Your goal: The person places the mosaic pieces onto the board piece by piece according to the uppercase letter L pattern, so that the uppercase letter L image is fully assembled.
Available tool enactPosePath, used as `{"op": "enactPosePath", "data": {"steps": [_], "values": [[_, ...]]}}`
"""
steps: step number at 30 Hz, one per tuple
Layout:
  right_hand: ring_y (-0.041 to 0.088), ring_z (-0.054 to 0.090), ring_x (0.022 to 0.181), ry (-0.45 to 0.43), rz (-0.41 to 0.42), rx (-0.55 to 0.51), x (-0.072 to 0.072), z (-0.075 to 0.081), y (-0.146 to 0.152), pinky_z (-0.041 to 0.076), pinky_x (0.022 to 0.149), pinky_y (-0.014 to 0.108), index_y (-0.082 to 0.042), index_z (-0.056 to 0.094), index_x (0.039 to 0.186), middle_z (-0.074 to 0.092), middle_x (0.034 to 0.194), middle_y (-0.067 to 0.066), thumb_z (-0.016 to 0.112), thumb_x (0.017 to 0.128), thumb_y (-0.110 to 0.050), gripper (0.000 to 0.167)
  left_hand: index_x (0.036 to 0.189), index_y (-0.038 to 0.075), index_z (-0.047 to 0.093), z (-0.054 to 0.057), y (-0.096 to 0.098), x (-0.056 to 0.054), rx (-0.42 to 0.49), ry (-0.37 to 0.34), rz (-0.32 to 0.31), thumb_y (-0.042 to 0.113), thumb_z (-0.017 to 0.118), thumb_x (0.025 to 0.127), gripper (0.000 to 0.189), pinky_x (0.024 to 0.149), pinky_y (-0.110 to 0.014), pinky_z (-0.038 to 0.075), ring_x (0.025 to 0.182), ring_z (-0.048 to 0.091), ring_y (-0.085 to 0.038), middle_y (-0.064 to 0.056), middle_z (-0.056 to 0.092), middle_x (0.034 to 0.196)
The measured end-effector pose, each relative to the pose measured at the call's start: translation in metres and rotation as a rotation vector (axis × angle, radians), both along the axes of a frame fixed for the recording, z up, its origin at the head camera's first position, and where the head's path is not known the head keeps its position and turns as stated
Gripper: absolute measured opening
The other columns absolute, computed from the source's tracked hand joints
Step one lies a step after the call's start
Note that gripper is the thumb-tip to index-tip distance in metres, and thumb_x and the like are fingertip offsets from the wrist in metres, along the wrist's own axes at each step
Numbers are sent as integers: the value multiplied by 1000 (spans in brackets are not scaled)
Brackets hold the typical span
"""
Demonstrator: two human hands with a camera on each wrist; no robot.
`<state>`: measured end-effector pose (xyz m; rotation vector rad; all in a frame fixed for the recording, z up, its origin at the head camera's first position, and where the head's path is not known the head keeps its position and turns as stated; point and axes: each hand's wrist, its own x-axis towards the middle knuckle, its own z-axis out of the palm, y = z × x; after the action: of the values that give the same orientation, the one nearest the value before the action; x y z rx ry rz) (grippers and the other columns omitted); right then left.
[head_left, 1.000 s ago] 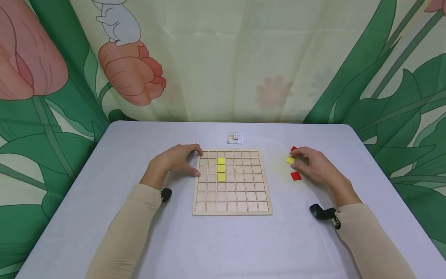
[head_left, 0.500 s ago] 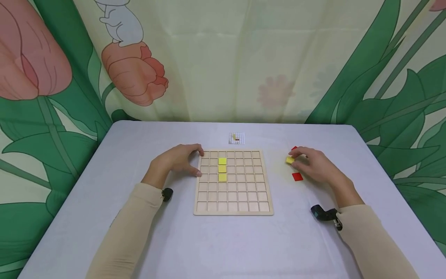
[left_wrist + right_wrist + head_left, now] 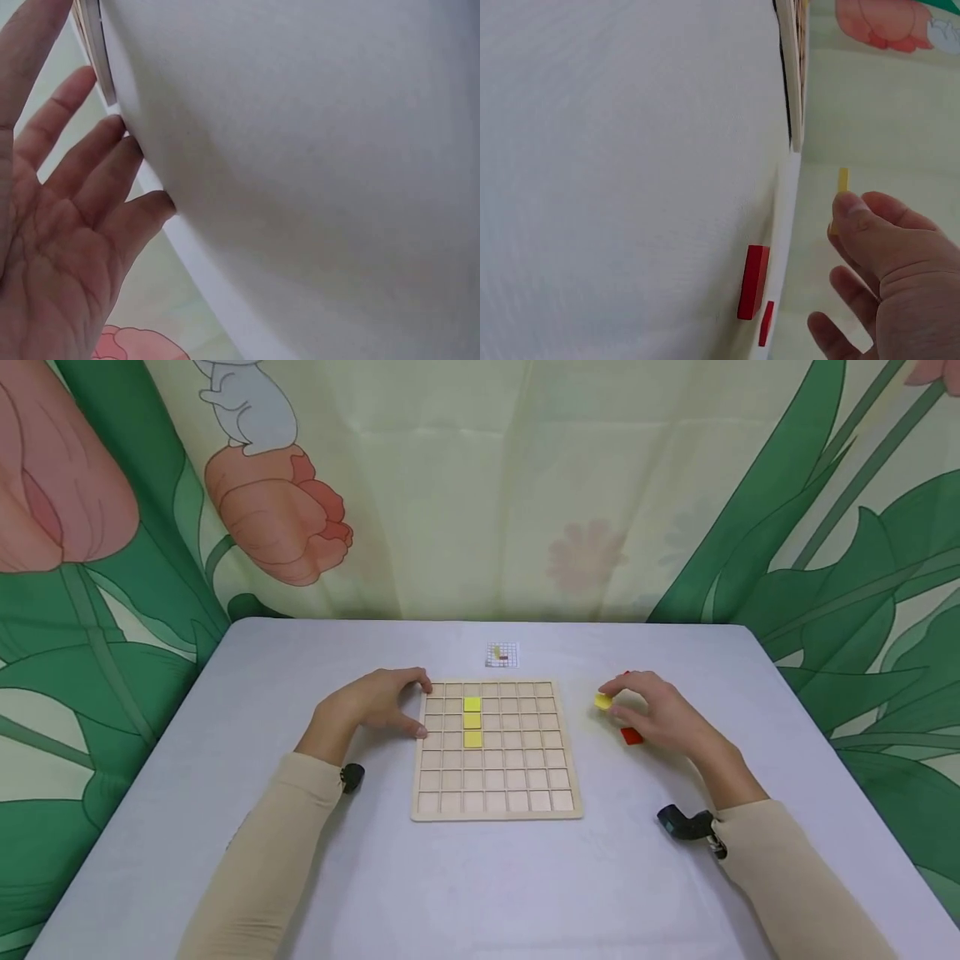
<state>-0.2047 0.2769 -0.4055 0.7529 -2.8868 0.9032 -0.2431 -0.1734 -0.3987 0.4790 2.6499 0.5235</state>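
Observation:
A wooden grid board [image 3: 497, 819] lies on the white table, with a column of yellow square tiles [image 3: 472, 720] set in its cells. My left hand [image 3: 372, 703] touches the board's left edge, thumb and forefinger spread apart along it; in the left wrist view the other fingers [image 3: 97, 180] are loosely bent beside the board's edge. My right hand [image 3: 660, 710] pinches a yellow tile [image 3: 844, 180] between thumb and forefinger, raised off the table right of the board. Under that hand lie two red tiles [image 3: 632, 737], one of them mostly hidden behind the fingers in the head view.
A small printed card [image 3: 502, 655] with a coloured grid pattern lies just behind the board. The table [image 3: 480, 893] ends at a patterned curtain [image 3: 450, 510] at the back. A black camera [image 3: 684, 823] is strapped at the right wrist, another at the left.
My right hand has picked up the yellow tile from among the red ones and shifted slightly left with it. The left hand stays at the board's edge.

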Motion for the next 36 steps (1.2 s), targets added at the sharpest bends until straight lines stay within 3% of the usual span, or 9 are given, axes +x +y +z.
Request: {"op": "enactPosePath", "data": {"steps": [10,17,27,36], "values": [[30,54,115,160,95,-54,-2,-1,-13,40,99,47,-8,70,118,72,114,7,77,88,2,32,126,30,58,1,1,0,8,22,-25,46,93,73,65,113,-48,42,134,50,-26,-8,52,150],[28,57,114,270,137,-99,-9,3,-29,42,98,44,-9,70,119,72,114,5,78,89,0,32,126,30,58,4,1,0,-6,8,4,44,94,72,66,114,-48,41,137,48,-26,-7,50,152],[27,57,119,227,129,-174,-15,1,-59,43,103,48,-11,70,122,71,119,4,77,92,-6,32,125,32,58,2,-5,4,-26,-9,32,45,94,71,66,115,-50,40,139,46,-27,-7,46,156],[27,57,122,170,152,-173,-14,12,-86,43,108,53,-13,69,124,70,120,4,75,94,-9,31,125,31,58,3,0,3,-12,9,12,45,93,72,66,115,-49,40,138,47,-26,-7,48,154]]}}
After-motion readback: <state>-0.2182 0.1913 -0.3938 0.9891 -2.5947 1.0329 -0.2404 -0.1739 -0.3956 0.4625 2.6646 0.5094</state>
